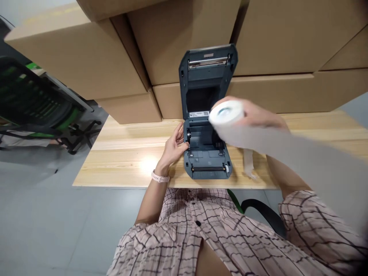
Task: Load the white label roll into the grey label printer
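Note:
A dark grey label printer (207, 163) stands on the wooden table with its lid (183, 84) raised against the boxes. My left hand (174, 147) rests on the printer's left side, its thumb on the rim near the roll holder. Above the right part of the open bay, my right hand (258, 113) grips a white label roll (227, 111), smeared by motion. A long loose strip (304, 157) trails from the roll to the lower right. Black roll holders (188, 135) show inside the bay; the right one is partly shadowed.
Large cardboard boxes (186, 42) stand along the back of the wooden table (129, 153). A torn piece of white strip (248, 163) hangs beside the printer's right side. A black and green office chair (34, 103) is at the far left.

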`<state>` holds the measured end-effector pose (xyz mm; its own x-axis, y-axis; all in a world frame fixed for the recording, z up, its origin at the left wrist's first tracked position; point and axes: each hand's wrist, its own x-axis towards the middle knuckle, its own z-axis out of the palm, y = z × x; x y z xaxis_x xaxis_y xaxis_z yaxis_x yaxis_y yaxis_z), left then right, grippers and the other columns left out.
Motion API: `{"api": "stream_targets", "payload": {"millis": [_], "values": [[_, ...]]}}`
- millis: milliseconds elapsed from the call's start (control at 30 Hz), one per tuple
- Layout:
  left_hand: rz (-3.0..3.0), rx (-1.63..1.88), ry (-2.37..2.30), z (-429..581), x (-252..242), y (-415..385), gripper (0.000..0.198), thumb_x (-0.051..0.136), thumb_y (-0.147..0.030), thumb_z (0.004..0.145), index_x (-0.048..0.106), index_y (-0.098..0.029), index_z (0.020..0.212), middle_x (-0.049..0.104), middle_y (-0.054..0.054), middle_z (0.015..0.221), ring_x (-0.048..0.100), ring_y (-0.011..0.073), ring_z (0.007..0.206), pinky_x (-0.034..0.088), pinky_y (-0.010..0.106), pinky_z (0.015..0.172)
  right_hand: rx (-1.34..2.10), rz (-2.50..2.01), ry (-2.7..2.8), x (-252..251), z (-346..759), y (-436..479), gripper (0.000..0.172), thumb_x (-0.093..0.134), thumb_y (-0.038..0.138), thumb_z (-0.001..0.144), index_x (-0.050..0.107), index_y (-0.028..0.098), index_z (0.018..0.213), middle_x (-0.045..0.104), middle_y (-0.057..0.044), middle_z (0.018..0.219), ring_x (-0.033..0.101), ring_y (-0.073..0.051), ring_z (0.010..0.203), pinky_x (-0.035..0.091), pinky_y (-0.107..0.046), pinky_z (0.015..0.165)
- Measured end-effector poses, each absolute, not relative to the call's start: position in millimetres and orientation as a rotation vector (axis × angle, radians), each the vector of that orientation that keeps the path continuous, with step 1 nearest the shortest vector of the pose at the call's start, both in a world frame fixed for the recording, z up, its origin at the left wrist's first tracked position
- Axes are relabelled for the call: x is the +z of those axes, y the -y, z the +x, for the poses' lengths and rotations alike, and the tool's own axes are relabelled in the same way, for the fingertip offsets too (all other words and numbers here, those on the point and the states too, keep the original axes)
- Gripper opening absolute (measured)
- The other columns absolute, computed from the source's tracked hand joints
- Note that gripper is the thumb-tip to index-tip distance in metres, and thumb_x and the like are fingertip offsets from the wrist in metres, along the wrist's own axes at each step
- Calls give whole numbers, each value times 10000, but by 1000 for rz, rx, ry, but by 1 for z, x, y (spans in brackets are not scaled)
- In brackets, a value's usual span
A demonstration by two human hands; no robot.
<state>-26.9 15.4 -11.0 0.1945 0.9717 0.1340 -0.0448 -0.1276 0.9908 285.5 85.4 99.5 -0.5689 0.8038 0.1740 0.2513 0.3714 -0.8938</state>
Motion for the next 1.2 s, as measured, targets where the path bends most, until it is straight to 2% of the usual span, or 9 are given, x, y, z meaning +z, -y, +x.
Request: {"api": "stream_targets", "payload": {"millis": [100,167,267,433,500,700,867,1000,1200], "values": [[1375,1153,-983,-28,-12,-16,1040,789,-315,833,289,-262,1744,440,186,1750,520,357,1577,371,608,1339,981,-906,2460,120,243,-79,661,885,588,649,736,263,1205,818,-80,1186,772,-320,998,621,-442,824],[1385,1148,-989,-29,-12,-16,1072,802,-329,822,272,-232,1749,427,209,1750,515,371,1579,375,611,1335,829,-920,2694,122,218,-79,555,885,521,666,752,251,1132,818,-75,1126,767,-316,961,608,-431,817],[1395,1155,-995,-29,-13,-16,1082,805,-346,823,261,-234,1751,426,210,1750,509,375,1583,375,618,1331,631,-890,2915,109,194,-85,522,845,527,731,740,235,1151,814,-99,1155,765,-337,987,599,-441,829],[1428,1170,-976,-28,-13,-16,1033,789,-361,843,290,-269,1743,409,176,1769,475,372,1606,362,620,1336,640,-913,3026,81,186,-98,567,819,665,775,753,221,1122,824,-131,1150,773,-349,961,606,-447,798],[1436,1180,-972,-27,-13,-16,1010,783,-355,843,313,-281,1734,418,161,1768,474,368,1608,355,630,1338,598,-950,2998,75,191,-95,582,767,683,841,756,206,1173,817,-153,1192,775,-362,996,612,-467,823],[1442,1209,-958,-23,-12,-14,905,769,-335,851,421,-306,1686,463,118,1751,461,364,1616,351,619,1345,451,-820,2739,64,229,-23,634,518,643,1077,612,229,1547,596,-151,1641,598,-380,1479,522,-598,1180],[1459,1207,-999,-23,-9,-11,849,779,-366,854,491,-288,1649,540,113,1697,546,372,1546,410,603,1316,396,-958,2657,44,244,47,630,431,647,1108,572,276,1596,554,-144,1675,565,-368,1530,485,-658,1232],[1462,1207,-1007,-22,-6,-10,825,766,-357,864,498,-308,1643,531,94,1706,535,362,1558,414,602,1315,324,-974,2593,34,242,61,551,451,610,1115,566,345,1585,494,-97,1727,497,-331,1592,432,-650,1285],[1471,1222,-1017,-22,-14,-12,800,784,-400,890,511,-294,1635,532,119,1701,532,384,1557,444,610,1292,99,-1011,2590,35,234,74,538,522,562,1105,614,245,1529,557,-143,1674,543,-360,1551,459,-640,1272]]}}
